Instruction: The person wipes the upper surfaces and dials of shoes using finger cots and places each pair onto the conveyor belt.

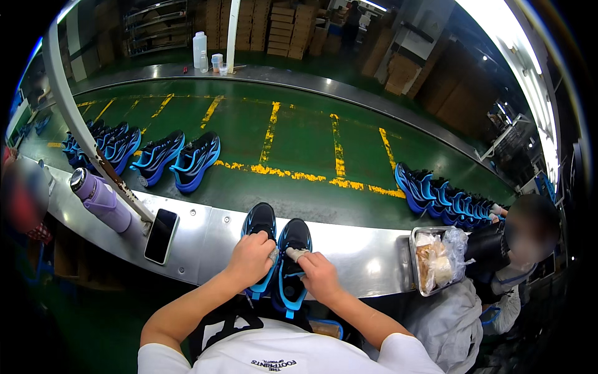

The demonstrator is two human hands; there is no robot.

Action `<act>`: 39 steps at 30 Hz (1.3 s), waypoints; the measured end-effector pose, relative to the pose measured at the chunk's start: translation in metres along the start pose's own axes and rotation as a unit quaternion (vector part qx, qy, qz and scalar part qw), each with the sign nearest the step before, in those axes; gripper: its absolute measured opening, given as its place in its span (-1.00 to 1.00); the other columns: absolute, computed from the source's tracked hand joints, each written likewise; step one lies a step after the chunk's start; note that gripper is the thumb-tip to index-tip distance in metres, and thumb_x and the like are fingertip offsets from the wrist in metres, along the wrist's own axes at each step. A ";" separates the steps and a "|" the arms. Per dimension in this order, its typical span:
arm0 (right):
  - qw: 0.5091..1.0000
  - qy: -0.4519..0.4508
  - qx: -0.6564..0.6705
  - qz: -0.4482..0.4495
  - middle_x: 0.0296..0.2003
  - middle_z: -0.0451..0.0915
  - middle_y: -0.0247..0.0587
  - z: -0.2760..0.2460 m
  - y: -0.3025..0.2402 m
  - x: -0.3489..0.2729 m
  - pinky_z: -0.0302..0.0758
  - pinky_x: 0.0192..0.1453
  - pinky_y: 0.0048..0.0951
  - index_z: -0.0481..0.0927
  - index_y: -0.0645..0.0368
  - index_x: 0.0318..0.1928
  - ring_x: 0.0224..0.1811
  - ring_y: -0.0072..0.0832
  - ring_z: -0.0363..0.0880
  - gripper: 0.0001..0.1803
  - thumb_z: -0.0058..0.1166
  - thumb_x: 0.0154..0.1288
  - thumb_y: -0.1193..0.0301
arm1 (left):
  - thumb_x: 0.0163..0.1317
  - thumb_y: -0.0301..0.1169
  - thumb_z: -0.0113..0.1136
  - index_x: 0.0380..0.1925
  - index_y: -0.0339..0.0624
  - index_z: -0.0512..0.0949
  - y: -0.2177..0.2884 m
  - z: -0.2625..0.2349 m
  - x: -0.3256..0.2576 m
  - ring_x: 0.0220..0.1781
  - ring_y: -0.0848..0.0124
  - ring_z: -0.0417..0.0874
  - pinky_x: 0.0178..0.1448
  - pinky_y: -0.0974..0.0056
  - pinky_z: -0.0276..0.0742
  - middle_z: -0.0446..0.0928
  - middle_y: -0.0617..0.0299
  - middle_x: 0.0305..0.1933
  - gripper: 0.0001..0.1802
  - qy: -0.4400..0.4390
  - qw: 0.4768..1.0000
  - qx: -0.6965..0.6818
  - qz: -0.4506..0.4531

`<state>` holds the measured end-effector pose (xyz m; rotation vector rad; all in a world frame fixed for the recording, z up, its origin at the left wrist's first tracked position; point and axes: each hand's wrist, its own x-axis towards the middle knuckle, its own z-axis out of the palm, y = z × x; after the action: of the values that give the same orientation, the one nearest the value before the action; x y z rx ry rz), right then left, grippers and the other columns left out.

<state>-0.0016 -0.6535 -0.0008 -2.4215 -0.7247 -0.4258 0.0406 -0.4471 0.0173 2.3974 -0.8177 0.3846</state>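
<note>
**Sneaker pair held at the edge of a metal ledge**

The left sneaker and right sneaker reach past the near edge, smooth bare metal flanking them toward a phone at left and a tray at right, open green surface ahead. Black uppers carry curved blue trim. Each shoe lies under one hand: the left hand and right hand have fingers curled closed on the uppers.
</note>
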 end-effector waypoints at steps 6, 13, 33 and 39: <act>0.996 0.020 0.056 0.073 -0.16 0.62 -0.10 0.000 -0.005 -0.001 0.57 -0.09 -0.25 0.56 0.10 0.13 -0.16 -0.14 0.58 -0.28 0.22 -0.22 0.67 | -0.08 -0.55 0.22 -0.44 -0.19 0.57 0.005 0.004 0.000 -0.32 0.05 0.52 -0.21 0.06 0.45 0.45 0.11 -0.37 -0.87 0.010 1.000 -0.012 -0.026; 0.990 0.019 0.025 0.135 0.00 0.51 0.08 -0.005 -0.038 -0.004 0.57 0.00 -0.19 0.50 0.11 0.19 -0.06 -0.04 0.57 -0.35 0.21 -0.03 0.58 | -0.15 -0.54 0.26 -0.43 -0.20 0.55 0.004 0.007 -0.002 -0.31 0.07 0.53 -0.18 0.05 0.46 0.43 0.08 -0.35 -0.80 0.017 1.000 -0.002 -0.014; 0.987 -0.146 0.067 0.029 -0.19 0.52 -0.04 -0.039 -0.003 0.001 0.53 0.01 -0.28 0.65 0.03 -0.02 -0.09 -0.14 0.53 -0.68 0.26 0.18 0.45 | -0.02 -0.50 0.30 -0.35 -0.16 0.58 0.022 0.008 0.002 -0.27 0.05 0.55 -0.19 0.05 0.50 0.42 0.04 -0.25 -0.82 0.009 0.996 -0.020 -0.086; 0.984 -0.061 0.168 -0.004 -0.28 0.47 -0.15 -0.047 0.013 -0.021 0.53 -0.15 -0.27 0.65 0.01 -0.03 -0.21 -0.17 0.51 -0.63 0.32 0.10 0.43 | -0.03 -0.54 0.29 -0.27 -0.16 0.59 0.000 0.003 0.000 -0.16 0.10 0.56 -0.07 0.12 0.52 0.43 0.09 -0.21 -0.75 -0.067 0.984 -0.138 -0.091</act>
<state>-0.0173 -0.6994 0.0216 -2.1384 -0.7891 -0.1425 0.0407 -0.4488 0.0148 2.2291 -0.6536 0.0332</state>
